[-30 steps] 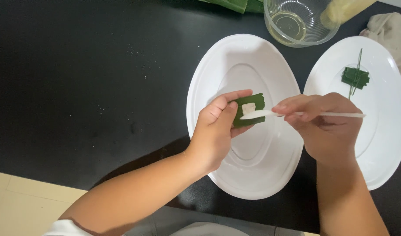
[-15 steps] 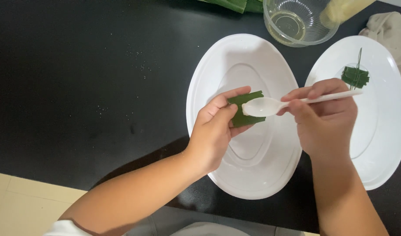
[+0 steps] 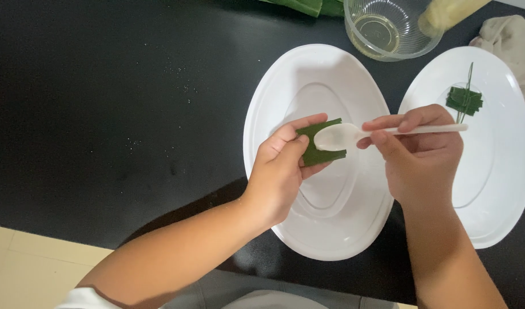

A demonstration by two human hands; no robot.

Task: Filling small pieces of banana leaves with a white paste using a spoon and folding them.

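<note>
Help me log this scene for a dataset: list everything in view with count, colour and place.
oval plates: two, white, side by side on the table, centre and right.
black table: one, under everything.
folded leaf piece: one, green, in the left hand's grip over the centre plate.
plastic spoon: one, white, bowl against that leaf.
leaf parcel: one, green, on the right plate.
clear bowl: one, holding yellowish liquid, top edge.
cloth: one, beige, top right.
leaves: green, top edge, count unclear.
left hand: holds the leaf piece.
right hand: holds the spoon handle.
</note>
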